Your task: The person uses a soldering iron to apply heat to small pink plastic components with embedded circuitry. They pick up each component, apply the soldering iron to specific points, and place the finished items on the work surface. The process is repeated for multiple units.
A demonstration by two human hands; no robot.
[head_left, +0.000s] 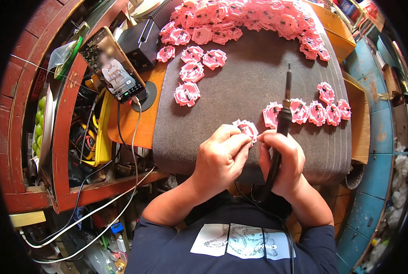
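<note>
My left hand pinches a small pink plastic part near the front of the dark mat. In my right hand is a black-handled soldering iron, its metal tip pointing up and away from me. The fingertips of that hand come close to the pink part; whether they touch it I cannot tell. Just beyond the right hand lies a short row of similar pink parts with small dark pieces in them. Several more pink parts form a column at the left of the mat.
A large heap of pink parts covers the far end of the mat. To the left, a phone stands on a holder before a black box. Cables hang beside a yellow bin. Cardboard boxes stand at the right.
</note>
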